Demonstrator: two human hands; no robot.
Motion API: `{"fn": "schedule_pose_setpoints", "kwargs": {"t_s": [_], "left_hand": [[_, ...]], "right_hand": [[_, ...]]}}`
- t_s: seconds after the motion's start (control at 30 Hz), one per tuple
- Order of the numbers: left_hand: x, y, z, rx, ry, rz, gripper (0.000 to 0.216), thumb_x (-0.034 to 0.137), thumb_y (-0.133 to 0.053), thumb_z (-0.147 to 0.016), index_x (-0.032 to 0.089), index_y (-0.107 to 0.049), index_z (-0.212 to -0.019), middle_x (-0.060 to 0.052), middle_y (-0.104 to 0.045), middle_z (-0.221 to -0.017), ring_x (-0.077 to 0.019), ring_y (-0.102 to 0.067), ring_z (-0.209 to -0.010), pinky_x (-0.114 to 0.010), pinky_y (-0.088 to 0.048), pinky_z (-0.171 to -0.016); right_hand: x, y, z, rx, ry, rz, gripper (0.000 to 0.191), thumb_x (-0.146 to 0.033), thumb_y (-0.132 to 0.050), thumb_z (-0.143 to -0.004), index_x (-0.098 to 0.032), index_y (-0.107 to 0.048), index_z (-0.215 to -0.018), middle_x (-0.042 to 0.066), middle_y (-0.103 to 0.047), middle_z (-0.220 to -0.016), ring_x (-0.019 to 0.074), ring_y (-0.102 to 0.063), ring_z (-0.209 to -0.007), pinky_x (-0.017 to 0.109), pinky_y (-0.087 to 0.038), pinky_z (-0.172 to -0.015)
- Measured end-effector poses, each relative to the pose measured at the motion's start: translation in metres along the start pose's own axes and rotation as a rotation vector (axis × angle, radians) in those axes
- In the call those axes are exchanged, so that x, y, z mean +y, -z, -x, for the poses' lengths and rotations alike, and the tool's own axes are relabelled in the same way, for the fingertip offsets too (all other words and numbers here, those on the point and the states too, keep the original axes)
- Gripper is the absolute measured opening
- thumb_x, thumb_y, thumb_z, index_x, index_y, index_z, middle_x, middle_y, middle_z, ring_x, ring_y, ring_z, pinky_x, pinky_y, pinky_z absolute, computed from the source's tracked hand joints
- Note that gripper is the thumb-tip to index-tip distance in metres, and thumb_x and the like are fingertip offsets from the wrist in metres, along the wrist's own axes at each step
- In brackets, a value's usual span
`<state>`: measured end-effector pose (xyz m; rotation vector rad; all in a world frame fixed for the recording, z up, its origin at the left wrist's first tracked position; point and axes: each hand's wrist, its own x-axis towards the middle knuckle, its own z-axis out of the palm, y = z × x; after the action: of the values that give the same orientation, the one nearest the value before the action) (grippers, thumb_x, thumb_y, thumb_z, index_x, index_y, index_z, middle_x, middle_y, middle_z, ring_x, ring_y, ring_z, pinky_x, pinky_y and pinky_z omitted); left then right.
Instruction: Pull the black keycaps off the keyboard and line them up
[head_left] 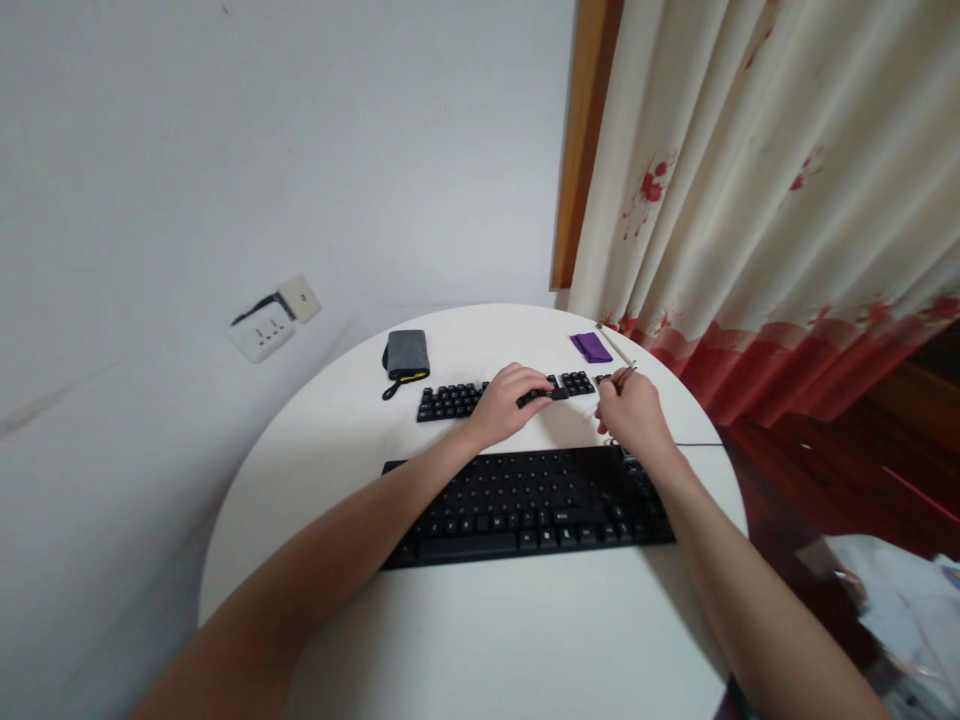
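A black keyboard (525, 505) lies across the round white table (480, 640). Behind it, loose black keycaps (457, 400) sit in rows. My left hand (506, 400) rests over these rows, fingers curled and pinching a long black keycap (546, 394). Just to the right, my right hand (634, 410) is closed around a thin metal tool (624, 375) whose tip points up and away, above the keyboard's right end.
A grey pouch with yellow trim (406, 357) lies at the table's far side. A purple cloth (591, 347) and a thin white stick (615, 345) lie near the curtain (765, 200). A wall socket (262, 330) is at the left. A thin cable (697, 444) runs off right.
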<state>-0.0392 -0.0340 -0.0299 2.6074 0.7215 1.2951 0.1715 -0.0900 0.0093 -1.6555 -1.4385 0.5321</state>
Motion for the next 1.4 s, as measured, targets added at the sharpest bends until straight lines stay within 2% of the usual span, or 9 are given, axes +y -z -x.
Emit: {"fn": "schedule_pose_setpoints", "kwargs": {"t_s": [0.13,0.2,0.37,0.5,0.63,0.77,1.0,1.2,1.4], "left_hand": [[-0.006,0.007,-0.003,0.028,0.07,-0.06,0.02,0.035,-0.061,-0.096,0.02,-0.071,-0.104,-0.007,-0.073,-0.103,-0.0202,-0.062,-0.101,-0.039,-0.047,-0.093],[-0.007,0.01,-0.011,-0.051,0.086,-0.111,0.018,0.034,-0.063,-0.095,0.021,-0.073,-0.101,-0.005,-0.074,-0.103,-0.02,-0.062,-0.099,-0.038,-0.046,-0.092],[-0.004,0.007,-0.038,-0.37,0.064,-0.235,0.011,0.034,-0.069,-0.09,0.025,-0.077,-0.091,-0.002,-0.076,-0.096,-0.0221,-0.06,-0.096,-0.038,-0.041,-0.085],[0.001,-0.011,-0.042,-0.469,0.067,-0.304,0.008,0.029,-0.071,-0.088,0.024,-0.077,-0.091,-0.002,-0.076,-0.093,-0.0233,-0.059,-0.093,-0.038,-0.039,-0.083],[0.001,-0.024,-0.025,-0.47,0.08,-0.374,0.014,0.028,-0.071,-0.087,0.023,-0.076,-0.1,-0.004,-0.075,-0.094,-0.0249,-0.057,-0.095,-0.038,-0.039,-0.083],[-0.005,-0.026,-0.012,-0.429,0.109,-0.395,0.016,0.031,-0.07,-0.088,0.025,-0.077,-0.102,-0.005,-0.073,-0.098,-0.0247,-0.056,-0.097,-0.038,-0.038,-0.083],[-0.011,-0.028,-0.011,-0.311,0.164,-0.351,0.013,0.035,-0.072,-0.086,0.025,-0.077,-0.093,-0.005,-0.068,-0.107,-0.0253,-0.052,-0.104,-0.04,-0.04,-0.087],[-0.011,-0.032,-0.012,-0.364,0.134,-0.288,0.012,0.031,-0.066,-0.091,0.026,-0.076,-0.092,-0.002,-0.071,-0.109,-0.0239,-0.052,-0.103,-0.039,-0.038,-0.086],[-0.008,-0.034,-0.013,-0.365,0.147,-0.311,0.021,0.028,-0.062,-0.095,0.026,-0.071,-0.114,-0.003,-0.072,-0.102,-0.0236,-0.052,-0.1,-0.038,-0.037,-0.084]], "right_hand": [[0.009,0.001,-0.01,0.101,-0.004,-0.146,0.014,-0.025,-0.049,-0.083,-0.02,-0.052,-0.071,0.002,-0.063,-0.05,0.0163,-0.06,-0.038,0.025,-0.047,-0.044],[0.013,0.0,-0.013,0.129,0.017,-0.177,0.015,-0.027,-0.049,-0.084,-0.02,-0.053,-0.071,0.002,-0.064,-0.052,0.0159,-0.06,-0.038,0.025,-0.047,-0.044],[0.019,0.001,-0.018,0.195,0.057,-0.206,0.017,-0.029,-0.049,-0.085,-0.02,-0.054,-0.072,0.002,-0.065,-0.053,0.0153,-0.058,-0.039,0.025,-0.046,-0.045],[0.02,0.004,-0.02,0.226,0.053,-0.221,0.017,-0.029,-0.05,-0.086,-0.021,-0.054,-0.072,0.002,-0.064,-0.052,0.0161,-0.06,-0.042,0.025,-0.047,-0.048],[0.019,0.006,-0.02,0.244,0.081,-0.202,0.019,-0.031,-0.05,-0.088,-0.021,-0.053,-0.072,0.002,-0.064,-0.054,0.0165,-0.06,-0.043,0.026,-0.046,-0.049],[0.02,0.004,-0.019,0.252,0.139,-0.165,0.021,-0.033,-0.049,-0.09,-0.022,-0.054,-0.073,0.004,-0.065,-0.058,0.0177,-0.06,-0.049,0.027,-0.046,-0.053],[0.019,0.003,-0.018,0.239,0.16,-0.143,0.021,-0.032,-0.05,-0.09,-0.02,-0.057,-0.074,0.005,-0.064,-0.057,0.0183,-0.059,-0.05,0.028,-0.046,-0.055],[0.017,0.003,-0.018,0.247,0.162,-0.127,0.021,-0.033,-0.05,-0.09,-0.02,-0.058,-0.074,0.005,-0.064,-0.056,0.0193,-0.059,-0.051,0.029,-0.046,-0.055],[0.016,0.002,-0.018,0.231,0.158,-0.142,0.021,-0.033,-0.05,-0.09,-0.02,-0.058,-0.075,0.005,-0.065,-0.057,0.0198,-0.061,-0.053,0.029,-0.047,-0.056]]}}
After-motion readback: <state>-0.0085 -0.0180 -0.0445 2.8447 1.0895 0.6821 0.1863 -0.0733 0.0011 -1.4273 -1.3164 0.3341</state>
